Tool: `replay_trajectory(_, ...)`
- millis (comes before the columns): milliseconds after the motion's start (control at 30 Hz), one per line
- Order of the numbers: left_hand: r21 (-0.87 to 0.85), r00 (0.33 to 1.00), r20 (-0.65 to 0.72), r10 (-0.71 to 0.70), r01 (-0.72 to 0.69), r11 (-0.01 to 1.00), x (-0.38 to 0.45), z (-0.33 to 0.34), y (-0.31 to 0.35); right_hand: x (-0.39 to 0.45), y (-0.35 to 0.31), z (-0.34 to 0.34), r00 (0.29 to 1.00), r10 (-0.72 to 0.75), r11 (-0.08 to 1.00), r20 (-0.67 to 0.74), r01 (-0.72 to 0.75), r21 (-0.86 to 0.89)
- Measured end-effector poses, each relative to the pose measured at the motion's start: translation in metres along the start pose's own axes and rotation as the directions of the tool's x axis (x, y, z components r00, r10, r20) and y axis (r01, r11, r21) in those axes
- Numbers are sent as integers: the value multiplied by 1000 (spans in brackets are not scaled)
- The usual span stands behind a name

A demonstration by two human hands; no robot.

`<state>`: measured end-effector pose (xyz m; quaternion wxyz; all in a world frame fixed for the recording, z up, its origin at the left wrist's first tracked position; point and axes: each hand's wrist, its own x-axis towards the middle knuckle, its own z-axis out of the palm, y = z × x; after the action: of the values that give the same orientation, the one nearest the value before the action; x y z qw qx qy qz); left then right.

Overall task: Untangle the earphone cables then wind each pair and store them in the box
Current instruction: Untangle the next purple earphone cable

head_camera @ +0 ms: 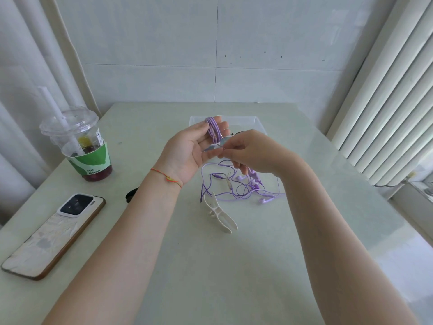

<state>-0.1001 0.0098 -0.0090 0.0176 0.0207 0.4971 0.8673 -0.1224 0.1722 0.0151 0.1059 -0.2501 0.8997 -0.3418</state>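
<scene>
— White tiles behind, pale table (pixel 164 266) below. Hands?
— I see the left hand (pixel 187 151) raised, fingers straight, purple coil (pixel 213 129) wound round them. Right hand (pixel 248 151) pinches the cable end.
— Rest?
— Tangle (pixel 236 184) at 6 o'clock of the hands, box (pixel 255 123) at 12.

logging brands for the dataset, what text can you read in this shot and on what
"DARE TO BE FRESH": small white print, set sideways, on the green sleeve of the plastic drink cup.
White sticker label on the cup's side: printed lines, too small to read.
Phone, clear box, earphone cables: no readable text.
</scene>
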Motion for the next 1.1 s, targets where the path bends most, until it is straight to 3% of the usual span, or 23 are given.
replay_trajectory(133,256,996,-51,80,-64,965,0,3,-5,1,0,0,1000,12,999,9,-12,-30)
replay_trajectory(300,548,983,-86,163,-90,832,1,0,-12,1,-1,-3,997,-25,993,-73,16,-116)
replay_trajectory(433,652,1000,-9,17,-7,758,-3,3,-9,0,-2,-7,983,-68,993,-168,50,-107)
replay_trajectory(633,501,983,34,-179,139,854,-2,3,-9,1,0,-8,964,-136,991,-229,130,-42)
replay_trajectory(733,383,967,101,-234,179,906,-1,1,-5,0,1,-9,953,-157,978,-257,187,93)
replay_trajectory(967,138,951,232,-206,178,974,-6,0,1,2,3,-8,946,-168,882,-279,270,386)
replay_trajectory(1100,-20,964,198,-179,186,982,-3,3,1,5,2,-5,936,-155,898,-315,267,350)
